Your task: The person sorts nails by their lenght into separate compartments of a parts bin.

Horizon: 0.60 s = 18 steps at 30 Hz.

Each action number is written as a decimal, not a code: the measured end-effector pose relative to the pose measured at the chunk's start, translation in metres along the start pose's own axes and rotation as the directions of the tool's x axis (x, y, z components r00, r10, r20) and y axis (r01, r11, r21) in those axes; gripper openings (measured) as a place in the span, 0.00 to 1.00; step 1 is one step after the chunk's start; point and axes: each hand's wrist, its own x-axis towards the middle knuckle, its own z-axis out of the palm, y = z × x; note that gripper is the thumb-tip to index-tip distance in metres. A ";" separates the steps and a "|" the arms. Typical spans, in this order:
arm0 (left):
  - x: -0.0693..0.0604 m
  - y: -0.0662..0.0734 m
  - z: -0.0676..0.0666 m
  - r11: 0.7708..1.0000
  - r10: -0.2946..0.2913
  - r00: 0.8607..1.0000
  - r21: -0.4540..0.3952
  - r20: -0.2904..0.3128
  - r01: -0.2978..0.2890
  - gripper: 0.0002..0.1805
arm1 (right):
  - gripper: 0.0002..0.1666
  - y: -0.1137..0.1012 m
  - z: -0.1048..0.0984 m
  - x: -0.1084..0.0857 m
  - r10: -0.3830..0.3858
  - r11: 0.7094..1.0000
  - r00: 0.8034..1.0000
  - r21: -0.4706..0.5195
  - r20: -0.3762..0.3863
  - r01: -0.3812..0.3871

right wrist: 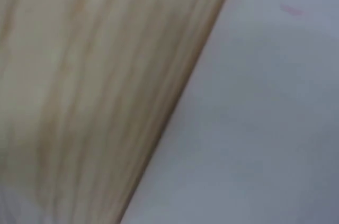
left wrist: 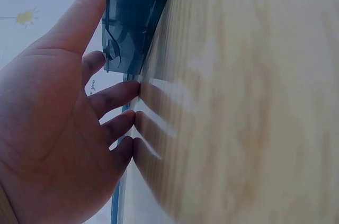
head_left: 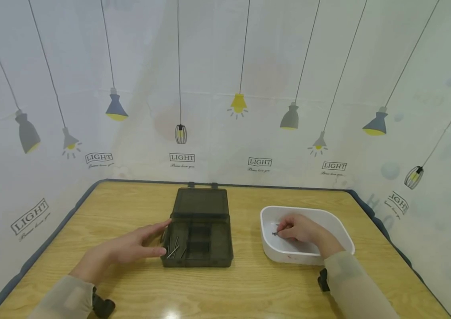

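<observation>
A dark translucent plastic box [head_left: 220,248] stands on the table with its lid [head_left: 200,201] open toward the back. Several thin metal nails [head_left: 173,249] lie in its left compartment. My left hand [head_left: 130,246] is spread at the box's left side, thumb at the front corner; the left wrist view shows the palm [left wrist: 47,128] and loosely extended fingers. Inside the white tray [head_left: 267,253] on the right, my right hand [head_left: 299,228] has curled fingers pinching a small dark nail [head_left: 275,233]. The right wrist view does not show this hand.
The wooden table [head_left: 130,292] has a dark edge at the back and sides. Behind it hangs a pale curtain [head_left: 209,66] printed with lamps. In the right wrist view, the tray's outer wall [right wrist: 254,128] fills the right side.
</observation>
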 end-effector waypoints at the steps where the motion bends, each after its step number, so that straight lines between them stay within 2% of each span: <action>1: 0.000 0.001 0.000 1.000 0.003 1.000 -0.002 0.002 -0.003 0.51 | 0.05 0.000 0.000 0.001 0.003 1.000 1.000 0.002 0.002 -0.003; 8: 0.000 0.002 0.000 0.999 0.035 0.999 0.017 -0.002 -0.035 0.50 | 0.04 0.000 0.000 0.001 -0.012 0.999 1.000 -0.031 0.003 0.012; 18: 0.001 -0.001 0.000 0.999 0.033 0.999 0.022 -0.004 -0.033 0.50 | 0.04 -0.003 0.002 -0.001 -0.013 0.998 1.000 -0.055 -0.014 0.013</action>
